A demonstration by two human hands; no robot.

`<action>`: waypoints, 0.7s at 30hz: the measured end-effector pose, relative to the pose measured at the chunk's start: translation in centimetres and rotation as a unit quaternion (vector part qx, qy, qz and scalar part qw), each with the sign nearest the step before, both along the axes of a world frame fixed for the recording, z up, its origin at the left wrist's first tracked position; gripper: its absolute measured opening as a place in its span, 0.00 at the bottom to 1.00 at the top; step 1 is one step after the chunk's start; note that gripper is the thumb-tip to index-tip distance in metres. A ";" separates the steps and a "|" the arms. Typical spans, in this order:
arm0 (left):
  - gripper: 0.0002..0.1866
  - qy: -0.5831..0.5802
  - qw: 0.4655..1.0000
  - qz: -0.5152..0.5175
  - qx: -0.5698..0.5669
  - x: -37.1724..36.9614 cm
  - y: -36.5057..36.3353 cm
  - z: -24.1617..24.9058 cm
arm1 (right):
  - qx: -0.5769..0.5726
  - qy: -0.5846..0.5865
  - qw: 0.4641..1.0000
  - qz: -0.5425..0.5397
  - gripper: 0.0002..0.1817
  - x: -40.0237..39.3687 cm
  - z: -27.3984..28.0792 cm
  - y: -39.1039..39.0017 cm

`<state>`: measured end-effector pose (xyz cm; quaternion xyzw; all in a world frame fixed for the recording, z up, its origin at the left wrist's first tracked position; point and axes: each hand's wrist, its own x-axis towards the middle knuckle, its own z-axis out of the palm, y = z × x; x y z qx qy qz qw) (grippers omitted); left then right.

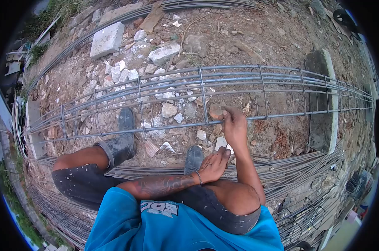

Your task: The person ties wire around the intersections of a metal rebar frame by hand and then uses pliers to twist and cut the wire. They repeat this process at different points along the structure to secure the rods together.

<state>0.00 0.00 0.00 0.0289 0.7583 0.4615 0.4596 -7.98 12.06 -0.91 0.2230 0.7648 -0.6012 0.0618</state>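
A long rebar cage (172,126), made of lengthwise steel bars with square stirrups (203,94) around them, lies across in front of me. My right hand (235,129) is closed over its near bar, between two stirrups, thumb and fingertips together just past the bar. Closer to my body, my left hand (214,164) hovers above my knee with its fingers curled together. Whatever it may hold is hidden or too thin to name. It is apart from the cage.
A concrete block (322,102) supports the cage at the right, another block (34,125) at the left. Broken white rubble (169,110) covers the soil underneath. Loose steel bars (281,178) run beside my boots (126,131). A pale block (107,40) lies beyond.
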 end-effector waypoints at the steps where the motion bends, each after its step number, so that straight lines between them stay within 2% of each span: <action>1: 0.18 0.057 0.998 0.029 0.023 0.3 -0.2 0.2 | 0.070 0.052 0.996 0.018 0.13 0.4 -0.4 0.4; 2: 0.17 0.114 0.991 0.056 0.046 0.4 -0.5 0.4 | 0.139 0.102 0.984 0.035 0.11 0.8 -0.7 0.9; 4: 0.14 0.360 0.929 0.051 0.069 -4.2 -2.0 1.9 | 0.141 0.049 0.986 0.071 0.11 0.3 0.0 2.2; 6: 0.11 0.487 0.870 0.077 -0.032 -11.1 -3.2 1.8 | 0.125 -0.024 0.986 0.105 0.10 -1.2 -0.2 2.2; 8: 0.12 0.574 0.814 -0.012 -0.086 -17.1 -4.0 1.7 | 0.084 -0.061 0.990 0.095 0.10 -2.9 0.3 1.2; 9: 0.12 0.577 0.812 -0.018 -0.086 -18.7 -4.1 1.5 | 0.039 -0.093 0.991 0.090 0.10 -3.7 0.5 0.7; 11: 0.13 0.605 0.763 -0.223 -0.048 -22.0 -4.1 1.0 | 0.008 -0.083 0.993 0.082 0.10 -4.9 -1.2 0.2; 12: 0.12 0.584 0.759 -0.283 -0.041 -23.2 -3.8 0.7 | -0.064 -0.084 0.993 0.046 0.08 -5.0 -1.4 0.0; 13: 0.12 0.591 0.753 -0.285 -0.041 -24.0 -3.5 0.3 | -0.134 -0.084 0.987 0.012 0.07 -5.3 -1.7 0.0; 14: 0.12 0.587 0.738 -0.329 -0.036 -24.5 -3.3 -0.1 | -0.151 -0.079 0.985 0.003 0.06 -5.4 -2.4 -0.1; 16: 0.10 0.564 0.721 -0.401 -0.036 -25.2 -2.8 0.1 | -0.153 -0.082 0.985 -0.003 0.07 -5.6 -2.3 -0.1; 18: 0.09 0.566 0.706 -0.423 -0.043 -26.1 -2.1 -0.2 | -0.152 -0.090 0.984 -0.002 0.07 -5.4 -2.4 0.0; 20: 0.07 0.577 0.679 -0.451 -0.044 -26.4 -1.8 -0.3 | -0.081 -0.080 0.993 0.012 0.07 -5.2 -2.5 -0.2; 21: 0.07 0.578 0.680 -0.448 -0.057 -26.5 -1.8 -0.5 | -0.087 -0.075 0.993 0.023 0.07 -5.0 -2.3 -0.4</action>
